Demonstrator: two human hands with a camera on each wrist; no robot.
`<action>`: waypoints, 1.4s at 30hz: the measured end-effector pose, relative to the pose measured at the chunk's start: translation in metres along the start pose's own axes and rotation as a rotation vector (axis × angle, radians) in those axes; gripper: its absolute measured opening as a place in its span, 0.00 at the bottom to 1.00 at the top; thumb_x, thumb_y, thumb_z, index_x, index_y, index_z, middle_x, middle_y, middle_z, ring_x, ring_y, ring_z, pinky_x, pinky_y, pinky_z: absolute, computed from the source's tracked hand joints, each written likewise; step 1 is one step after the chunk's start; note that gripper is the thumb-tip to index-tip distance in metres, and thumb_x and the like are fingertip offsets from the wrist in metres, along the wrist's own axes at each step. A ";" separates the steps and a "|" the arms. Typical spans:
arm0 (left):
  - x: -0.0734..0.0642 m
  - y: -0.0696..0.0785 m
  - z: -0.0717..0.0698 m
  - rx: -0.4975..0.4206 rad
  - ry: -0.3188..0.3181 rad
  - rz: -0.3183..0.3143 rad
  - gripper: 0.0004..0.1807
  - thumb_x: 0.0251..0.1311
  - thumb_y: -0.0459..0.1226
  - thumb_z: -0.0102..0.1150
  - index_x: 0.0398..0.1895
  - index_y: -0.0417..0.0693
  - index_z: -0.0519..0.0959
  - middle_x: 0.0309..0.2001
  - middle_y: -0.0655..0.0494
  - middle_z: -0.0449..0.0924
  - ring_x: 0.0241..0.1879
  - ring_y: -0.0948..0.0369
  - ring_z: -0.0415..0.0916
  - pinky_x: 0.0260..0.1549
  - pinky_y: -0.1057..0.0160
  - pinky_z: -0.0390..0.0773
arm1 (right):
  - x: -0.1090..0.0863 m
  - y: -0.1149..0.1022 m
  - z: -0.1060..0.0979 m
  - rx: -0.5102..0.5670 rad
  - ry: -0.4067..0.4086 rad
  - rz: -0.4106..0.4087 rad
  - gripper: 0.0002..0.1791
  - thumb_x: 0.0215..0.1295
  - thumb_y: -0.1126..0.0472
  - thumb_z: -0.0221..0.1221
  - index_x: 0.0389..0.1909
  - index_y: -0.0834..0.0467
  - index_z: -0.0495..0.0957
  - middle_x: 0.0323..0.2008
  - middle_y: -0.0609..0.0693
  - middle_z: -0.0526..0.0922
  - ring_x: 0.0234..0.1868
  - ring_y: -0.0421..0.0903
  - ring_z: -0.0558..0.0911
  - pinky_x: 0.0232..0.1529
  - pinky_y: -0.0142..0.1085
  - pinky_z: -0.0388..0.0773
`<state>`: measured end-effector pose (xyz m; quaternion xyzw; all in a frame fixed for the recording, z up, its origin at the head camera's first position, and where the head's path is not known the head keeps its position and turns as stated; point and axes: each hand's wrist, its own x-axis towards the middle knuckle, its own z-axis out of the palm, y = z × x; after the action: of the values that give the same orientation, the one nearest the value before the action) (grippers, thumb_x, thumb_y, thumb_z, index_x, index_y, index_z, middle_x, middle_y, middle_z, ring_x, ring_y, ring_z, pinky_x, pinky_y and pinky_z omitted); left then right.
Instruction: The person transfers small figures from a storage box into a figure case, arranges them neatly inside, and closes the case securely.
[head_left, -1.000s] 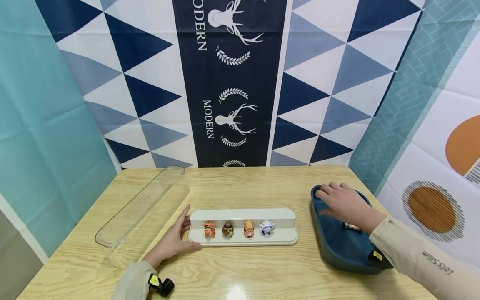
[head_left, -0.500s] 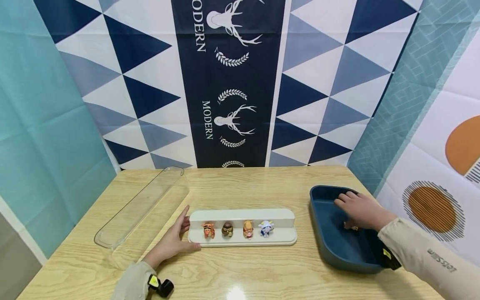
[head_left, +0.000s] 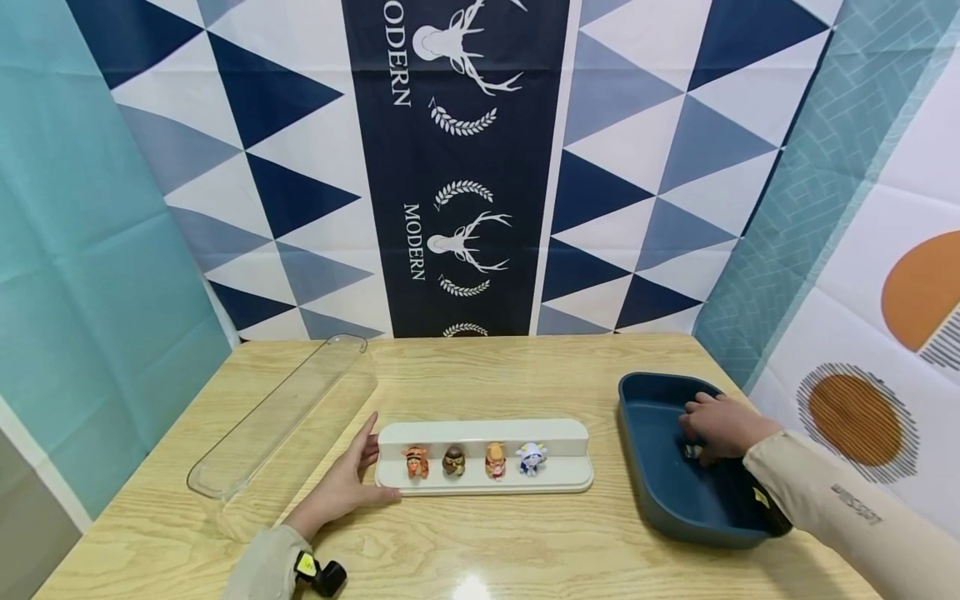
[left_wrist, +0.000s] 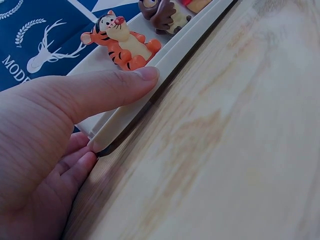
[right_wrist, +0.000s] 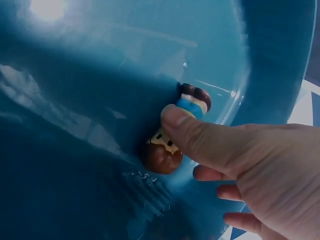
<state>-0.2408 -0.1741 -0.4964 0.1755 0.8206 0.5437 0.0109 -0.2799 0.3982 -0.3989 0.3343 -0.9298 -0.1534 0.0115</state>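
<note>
My left hand holds the left end of a long white display stand, thumb on its front edge, fingers at its end. Along the stand sit several small figurines: an orange striped tiger, a brown owl, one with an orange-yellow top, and a white-and-blue one with yellow horns. Inside the dark blue basin, my right hand pinches a brown-haired figurine in blue clothing, its thumb across the body. The index finger is hidden behind it.
A clear plastic cover, long and box-shaped, lies at an angle left of the stand. Patterned cloth hangs behind the wooden table. The basin stands near the table's right edge.
My right hand has gone from above the basin's far part down to the figurine inside and now pinches it. The left hand and the stand stay put.
</note>
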 end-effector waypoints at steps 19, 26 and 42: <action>-0.002 0.002 -0.002 -0.014 -0.030 0.019 0.69 0.46 0.34 0.80 0.80 0.41 0.36 0.67 0.35 0.62 0.66 0.42 0.63 0.69 0.47 0.61 | 0.010 0.002 -0.007 0.139 0.023 -0.006 0.16 0.39 0.63 0.74 0.17 0.47 0.75 0.24 0.42 0.65 0.28 0.43 0.61 0.24 0.34 0.64; -0.001 0.002 -0.002 -0.002 -0.029 0.031 0.69 0.45 0.34 0.80 0.80 0.41 0.36 0.68 0.35 0.62 0.66 0.42 0.63 0.68 0.47 0.62 | 0.018 0.004 -0.029 0.364 0.128 0.058 0.12 0.55 0.62 0.72 0.24 0.51 0.76 0.27 0.42 0.71 0.30 0.42 0.73 0.27 0.34 0.69; 0.001 -0.002 0.000 0.001 -0.017 0.052 0.69 0.45 0.34 0.81 0.80 0.40 0.36 0.67 0.34 0.62 0.66 0.41 0.64 0.68 0.46 0.62 | 0.041 -0.018 -0.052 0.758 0.306 0.375 0.12 0.66 0.53 0.66 0.37 0.59 0.80 0.27 0.45 0.80 0.30 0.45 0.76 0.32 0.33 0.74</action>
<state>-0.2422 -0.1750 -0.4979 0.2014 0.8160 0.5418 0.0034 -0.2943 0.3448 -0.3576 0.1597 -0.9524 0.2541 0.0533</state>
